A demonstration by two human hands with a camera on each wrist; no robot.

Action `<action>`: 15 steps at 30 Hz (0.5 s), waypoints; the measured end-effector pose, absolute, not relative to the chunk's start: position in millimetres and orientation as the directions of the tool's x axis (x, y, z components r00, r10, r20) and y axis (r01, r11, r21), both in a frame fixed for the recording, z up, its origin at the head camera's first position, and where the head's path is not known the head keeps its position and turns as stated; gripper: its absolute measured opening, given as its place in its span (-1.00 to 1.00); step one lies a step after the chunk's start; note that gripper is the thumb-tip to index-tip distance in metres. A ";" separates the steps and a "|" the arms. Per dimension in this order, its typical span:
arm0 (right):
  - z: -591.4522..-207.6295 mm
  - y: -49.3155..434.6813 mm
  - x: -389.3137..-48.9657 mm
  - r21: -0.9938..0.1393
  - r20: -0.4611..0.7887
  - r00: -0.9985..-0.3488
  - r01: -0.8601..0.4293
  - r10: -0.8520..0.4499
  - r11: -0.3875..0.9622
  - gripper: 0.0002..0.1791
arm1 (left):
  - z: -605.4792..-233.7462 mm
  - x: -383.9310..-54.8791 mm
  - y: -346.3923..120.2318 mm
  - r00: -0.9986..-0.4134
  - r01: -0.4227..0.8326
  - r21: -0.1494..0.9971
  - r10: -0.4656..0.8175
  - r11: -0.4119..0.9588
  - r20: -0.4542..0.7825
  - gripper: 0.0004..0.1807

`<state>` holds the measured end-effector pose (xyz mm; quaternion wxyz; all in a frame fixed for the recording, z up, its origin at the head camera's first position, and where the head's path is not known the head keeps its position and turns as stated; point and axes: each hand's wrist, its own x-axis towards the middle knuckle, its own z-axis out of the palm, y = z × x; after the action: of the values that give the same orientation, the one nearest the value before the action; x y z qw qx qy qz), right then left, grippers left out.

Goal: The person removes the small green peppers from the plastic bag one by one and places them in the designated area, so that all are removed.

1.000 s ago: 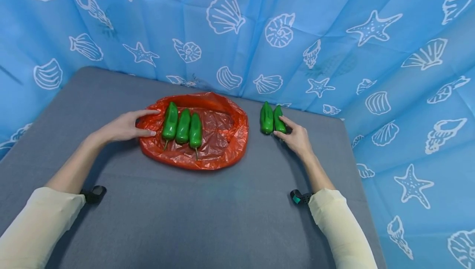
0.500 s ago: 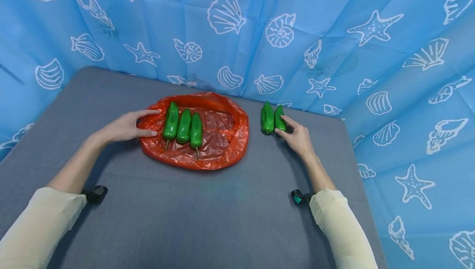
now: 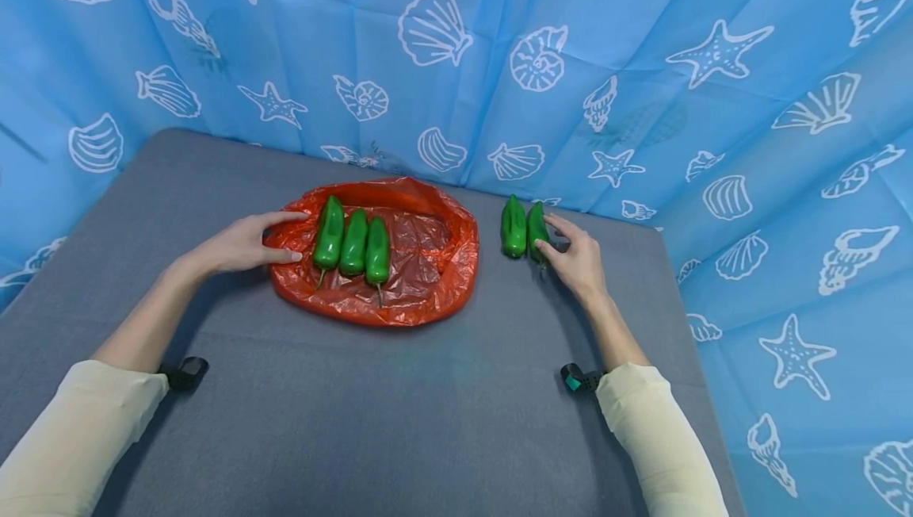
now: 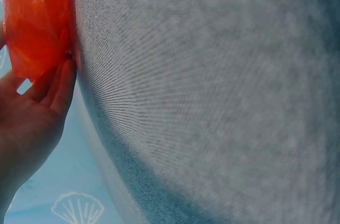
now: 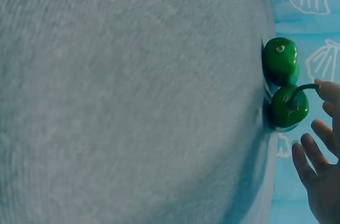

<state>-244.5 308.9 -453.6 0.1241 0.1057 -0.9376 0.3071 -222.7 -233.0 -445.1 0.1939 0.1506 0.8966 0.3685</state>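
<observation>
Three green peppers (image 3: 353, 242) lie side by side in a red plastic bag (image 3: 456, 287) whose mouth is rolled open. My left hand (image 3: 238, 246) grips the bag's left rim, thumb and index finger over the edge, other fingers against the outside in the left wrist view. Two more green peppers lie on the table to the right of the bag, one left (image 3: 513, 227) and one right (image 3: 537, 230). Beside the right one is my right hand (image 3: 576, 259), fingers spread apart. In the right wrist view its thumb tip is right at that pepper's curved stem (image 5: 304, 87).
A grey cloth-covered table (image 3: 371, 422) lies under everything. Blue curtains (image 3: 456, 89) printed with shells and starfish hang along its back and sides. Black bands with small cameras (image 3: 571, 378) sit on both wrists.
My right hand has shifted slightly right, its fingers drawing off the right pepper so that more of it shows. The left hand, bag and peppers stay in place.
</observation>
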 end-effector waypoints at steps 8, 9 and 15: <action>-444.4 296.2 -241.6 -0.553 0.363 -0.922 -0.328 -0.132 0.766 -0.49 | -445.1 -223.0 -232.5 -0.881 0.126 0.722 0.411 0.681 -0.235 -0.16; -443.6 294.3 -241.2 -0.555 0.374 -0.918 -0.337 -0.134 0.761 -0.49 | -445.1 -222.8 -232.4 -0.881 0.127 0.722 0.412 0.680 -0.233 -0.16; -439.7 285.5 -240.4 -0.552 0.418 -0.897 -0.377 -0.145 0.744 -0.50 | -444.7 -221.6 -231.7 -0.881 0.129 0.720 0.413 0.682 -0.233 -0.14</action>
<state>-240.4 285.5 -439.7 0.1772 0.1424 -0.9167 0.3285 -221.6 -231.7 -444.7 0.1921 0.1510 0.8967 0.3690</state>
